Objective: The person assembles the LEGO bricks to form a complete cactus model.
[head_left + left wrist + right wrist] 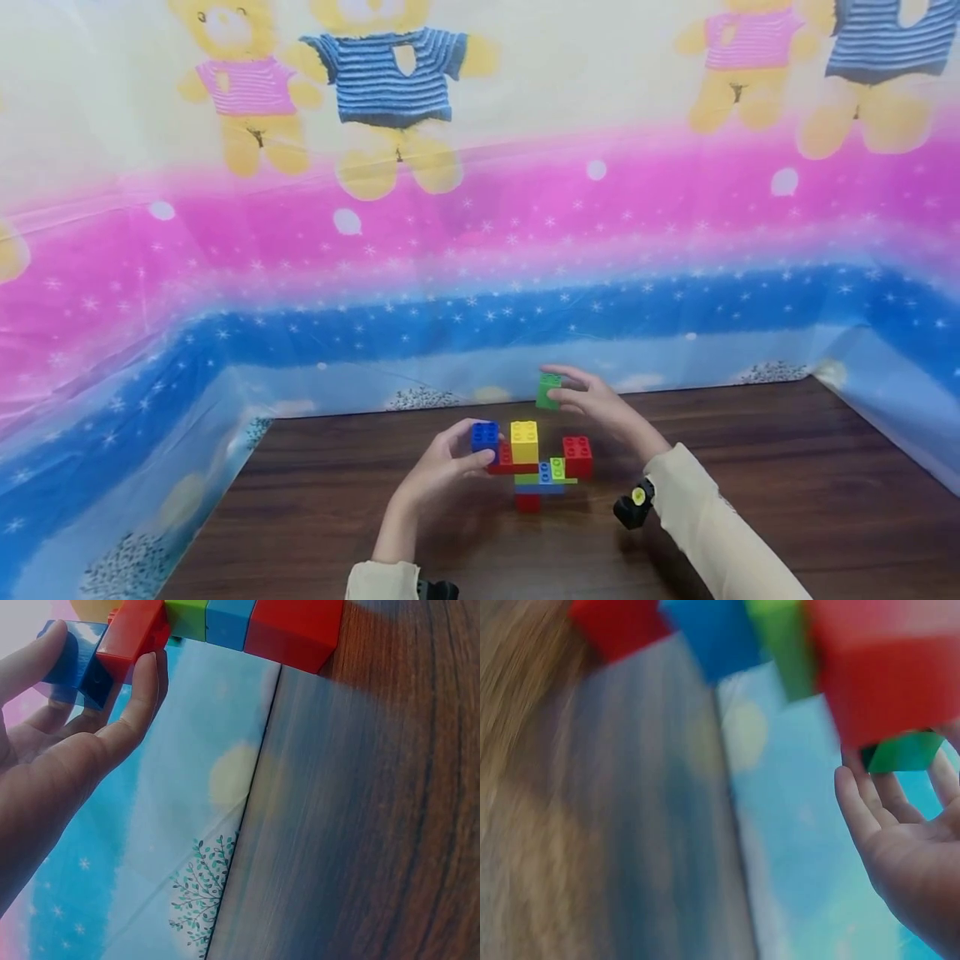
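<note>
A built stack of toy building bricks stands on the table, with a red brick (528, 503) at its foot and flat blue and light green layers above. My left hand (438, 471) holds the stack's upper left end, thumb and fingers around the dark blue brick (484, 435); a fingertip also touches the red brick (133, 641) beside it in the left wrist view. A yellow brick (524, 442) tops the middle, and another red brick (577, 457) sits at the right. Behind and above the stack, my right hand (600, 406) pinches a separate green brick (548, 393).
The dark wooden table (300, 517) meets a printed cloth backdrop (450, 333) with bears and snowflakes along its back and sides. Black wrist devices (633, 504) are strapped at both sleeves. In the right wrist view the bricks are blurred.
</note>
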Action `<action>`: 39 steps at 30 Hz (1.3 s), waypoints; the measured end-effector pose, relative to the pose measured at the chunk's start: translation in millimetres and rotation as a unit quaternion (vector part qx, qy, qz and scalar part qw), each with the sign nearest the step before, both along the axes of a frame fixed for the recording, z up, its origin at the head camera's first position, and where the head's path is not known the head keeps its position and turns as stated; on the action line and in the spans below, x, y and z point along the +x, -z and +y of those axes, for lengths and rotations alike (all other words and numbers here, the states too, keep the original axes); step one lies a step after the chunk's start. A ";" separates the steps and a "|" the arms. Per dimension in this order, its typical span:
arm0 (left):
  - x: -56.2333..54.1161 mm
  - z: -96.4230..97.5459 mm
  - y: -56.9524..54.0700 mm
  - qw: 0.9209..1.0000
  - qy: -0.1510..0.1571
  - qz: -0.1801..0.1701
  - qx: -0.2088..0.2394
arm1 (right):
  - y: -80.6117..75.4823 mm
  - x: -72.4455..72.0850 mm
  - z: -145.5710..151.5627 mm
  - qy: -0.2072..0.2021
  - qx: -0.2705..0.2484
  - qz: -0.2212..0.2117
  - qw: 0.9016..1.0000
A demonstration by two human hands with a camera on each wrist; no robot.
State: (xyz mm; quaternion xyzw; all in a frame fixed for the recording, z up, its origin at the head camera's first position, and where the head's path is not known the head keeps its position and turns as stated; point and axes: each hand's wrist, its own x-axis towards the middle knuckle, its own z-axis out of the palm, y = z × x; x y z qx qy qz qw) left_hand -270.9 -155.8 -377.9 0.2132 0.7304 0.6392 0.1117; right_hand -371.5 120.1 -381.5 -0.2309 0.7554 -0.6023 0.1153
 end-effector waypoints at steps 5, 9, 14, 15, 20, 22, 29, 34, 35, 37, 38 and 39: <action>-0.8 -2.1 1.6 1.000 -0.002 0.001 -0.005 | -22.6 16.0 -10.6 -0.014 -0.031 -0.011 0.999; -0.7 -3.1 1.4 1.000 -0.006 -0.003 -0.012 | -35.0 30.2 -16.9 -0.014 -0.026 0.003 1.000; -1.6 -2.6 0.6 1.000 0.001 0.008 -0.014 | -38.4 43.6 -18.0 -0.016 0.023 0.045 0.999; -1.6 -2.7 0.5 1.000 0.002 0.011 -0.015 | -37.8 45.5 -18.2 -0.019 0.029 0.049 0.998; -1.1 -2.6 0.7 1.000 0.004 0.013 -0.016 | -35.1 53.0 -19.3 -0.024 0.040 0.058 0.997; -0.9 -2.0 1.2 1.000 0.000 0.008 -0.016 | -34.6 55.6 -20.4 -0.026 0.045 0.068 0.996; -0.5 -2.5 1.5 1.000 -0.002 0.008 -0.015 | -35.0 64.7 -28.8 -0.038 0.058 0.140 0.988; -1.4 -2.7 2.7 1.000 0.000 0.001 -0.013 | -34.5 68.2 -31.8 -0.041 0.059 0.156 0.985; -1.4 -2.5 2.8 1.000 -0.001 -0.004 -0.012 | -34.3 68.7 -31.8 -0.039 0.060 0.159 0.985; -1.8 -2.3 3.6 1.000 0.000 -0.005 -0.009 | -33.7 69.6 -31.5 -0.035 0.063 0.164 0.984; -1.7 -2.2 3.9 1.000 0.001 -0.005 -0.008 | -33.5 70.0 -31.3 -0.033 0.065 0.168 0.983; -1.8 -2.0 4.2 1.000 0.001 -0.005 -0.007 | -33.4 70.4 -31.1 -0.031 0.066 0.172 0.982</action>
